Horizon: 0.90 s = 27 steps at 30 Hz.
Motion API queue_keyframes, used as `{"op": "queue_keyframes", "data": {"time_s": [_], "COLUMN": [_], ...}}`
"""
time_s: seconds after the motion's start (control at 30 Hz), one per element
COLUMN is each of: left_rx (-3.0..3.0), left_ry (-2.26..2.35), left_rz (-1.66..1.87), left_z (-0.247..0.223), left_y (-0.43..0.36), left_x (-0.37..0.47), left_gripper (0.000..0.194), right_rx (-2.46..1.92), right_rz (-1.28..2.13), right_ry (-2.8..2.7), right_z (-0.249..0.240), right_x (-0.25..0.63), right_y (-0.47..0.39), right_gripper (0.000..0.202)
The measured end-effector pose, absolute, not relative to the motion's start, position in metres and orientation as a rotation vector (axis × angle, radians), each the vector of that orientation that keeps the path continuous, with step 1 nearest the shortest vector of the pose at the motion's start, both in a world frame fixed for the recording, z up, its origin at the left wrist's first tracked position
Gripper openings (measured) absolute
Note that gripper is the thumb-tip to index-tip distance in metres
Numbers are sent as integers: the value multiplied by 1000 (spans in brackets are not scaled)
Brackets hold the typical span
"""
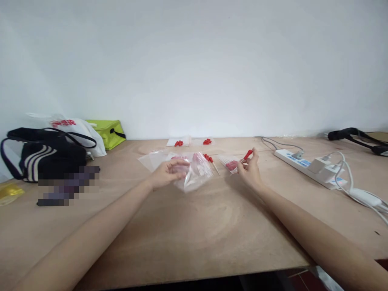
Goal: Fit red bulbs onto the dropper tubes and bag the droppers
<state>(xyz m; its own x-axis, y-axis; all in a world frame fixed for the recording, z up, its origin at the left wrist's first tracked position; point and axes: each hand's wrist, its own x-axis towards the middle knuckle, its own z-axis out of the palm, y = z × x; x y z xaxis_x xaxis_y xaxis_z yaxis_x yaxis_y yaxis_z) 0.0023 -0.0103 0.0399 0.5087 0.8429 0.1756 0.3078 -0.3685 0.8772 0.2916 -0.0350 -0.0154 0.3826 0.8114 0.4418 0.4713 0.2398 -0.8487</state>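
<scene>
My left hand (169, 173) is closed on the edge of a clear plastic bag (194, 178), which lies crumpled over the table between my hands. Flat plastic bags (154, 158) show behind that hand. In my right hand (252, 171), thumb and fingers pinch a thin stick with a red bulb-like end (248, 154), the red end pointing up. Just left of it lies a clear bag with several red-ended pieces (232, 164). A few loose red-ended sticks (210, 159) rest between the two bags. What the fingers cover is hidden.
Two small bags with red pieces (178, 143) (207, 141) lie near the wall. At the right stand a white power strip (303, 163) and cables. A black bag (54, 155), a white bag (91, 133) and a lime-green box bag (107, 133) stand left on the wooden table (197, 234).
</scene>
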Motion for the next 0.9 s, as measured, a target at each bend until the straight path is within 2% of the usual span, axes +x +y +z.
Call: {"op": "queue_keyframes", "data": {"time_s": [0.1, 0.27, 0.33, 0.47, 0.9], "left_rx": [2090, 2565, 2672, 2683, 2646], "left_ry": [849, 1047, 1037, 852, 919], "left_rz": [529, 685, 629, 222, 138], "left_z": [23, 7, 7, 9, 10], "left_y": [-28, -33, -38, -53, -57], "left_x": [9, 5, 3, 1, 3], "left_gripper": [32, 23, 29, 49, 49], "right_rx": [-1340, -1278, -1265, -1242, -1128], "right_rz": [405, 458, 473, 529, 731], "right_ry": [-1128, -990, -989, -1036, -1070], "right_z": [-15, -15, -16, -24, -29], "right_x": [303, 308, 306, 295, 265], "right_y": [-36, -34, -35, -40, -48], "right_gripper": [78, 74, 70, 61, 53]}}
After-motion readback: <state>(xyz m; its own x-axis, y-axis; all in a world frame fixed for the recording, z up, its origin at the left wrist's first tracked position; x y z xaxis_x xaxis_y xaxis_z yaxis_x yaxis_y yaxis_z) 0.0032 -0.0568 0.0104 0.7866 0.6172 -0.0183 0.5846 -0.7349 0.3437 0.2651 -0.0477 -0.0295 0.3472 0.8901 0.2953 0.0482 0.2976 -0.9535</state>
